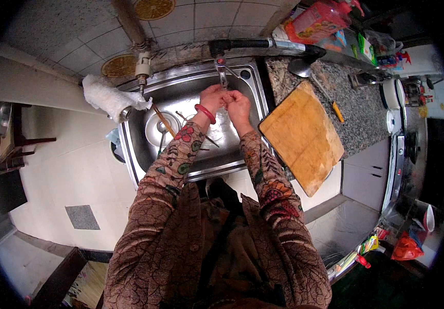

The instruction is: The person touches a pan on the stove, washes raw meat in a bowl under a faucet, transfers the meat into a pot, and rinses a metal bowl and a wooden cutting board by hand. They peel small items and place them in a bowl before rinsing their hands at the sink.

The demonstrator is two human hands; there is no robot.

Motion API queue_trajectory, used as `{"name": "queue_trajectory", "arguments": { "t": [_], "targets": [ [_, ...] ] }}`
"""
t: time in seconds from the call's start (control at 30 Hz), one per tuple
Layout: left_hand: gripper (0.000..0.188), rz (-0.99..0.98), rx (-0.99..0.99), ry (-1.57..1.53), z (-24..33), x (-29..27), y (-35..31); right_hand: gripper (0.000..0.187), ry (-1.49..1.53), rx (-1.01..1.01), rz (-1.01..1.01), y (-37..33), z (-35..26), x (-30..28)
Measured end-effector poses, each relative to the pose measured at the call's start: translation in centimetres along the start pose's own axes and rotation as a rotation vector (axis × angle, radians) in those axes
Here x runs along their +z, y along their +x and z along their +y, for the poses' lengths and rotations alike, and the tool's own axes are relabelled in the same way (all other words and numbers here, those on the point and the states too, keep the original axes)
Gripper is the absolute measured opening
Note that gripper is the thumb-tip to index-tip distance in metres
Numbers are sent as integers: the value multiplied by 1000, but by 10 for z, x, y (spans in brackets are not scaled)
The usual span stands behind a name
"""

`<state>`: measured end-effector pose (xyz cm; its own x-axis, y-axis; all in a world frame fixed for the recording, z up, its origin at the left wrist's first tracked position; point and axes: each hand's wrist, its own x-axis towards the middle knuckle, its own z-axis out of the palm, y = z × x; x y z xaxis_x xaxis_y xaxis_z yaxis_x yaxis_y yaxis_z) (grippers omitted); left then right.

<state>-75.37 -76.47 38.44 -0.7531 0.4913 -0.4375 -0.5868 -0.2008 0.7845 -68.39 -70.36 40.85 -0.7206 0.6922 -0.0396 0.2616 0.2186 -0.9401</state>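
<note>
Under the faucet [220, 63] my left hand [211, 100] and my right hand [239, 109] meet, fingers bent and pressed together. What they pinch, if anything, is too small or hidden to make out. A red bangle [205, 113] circles my left wrist. Both hands are above the steel sink [225, 159]. Down in the basin, left of my left forearm, lies a round metal dish [156, 130] with chopsticks [163, 121] leaning across it. Some thin dark sticks or stems lie partly behind that forearm.
A wooden cutting board [304, 136] lies on the granite counter at right, overhanging its front edge. Beyond it are a yellow-handled knife [338, 112] and a ladle [299, 67]. A white cloth [110, 98] hangs by the sink's left rim. A pink bottle [322, 20] stands at the back right.
</note>
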Motion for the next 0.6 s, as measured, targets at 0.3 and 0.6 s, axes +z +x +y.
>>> {"name": "queue_trajectory", "arguments": {
  "t": [0.3, 0.6],
  "targets": [
    [28, 61, -55, 199, 16, -18, 3, 10, -404, -352, 106, -11, -12, 14],
    [23, -155, -282, -217, -1, -39, 10, 16, -434, -206, 44, -6, -13, 15]
  ]
}}
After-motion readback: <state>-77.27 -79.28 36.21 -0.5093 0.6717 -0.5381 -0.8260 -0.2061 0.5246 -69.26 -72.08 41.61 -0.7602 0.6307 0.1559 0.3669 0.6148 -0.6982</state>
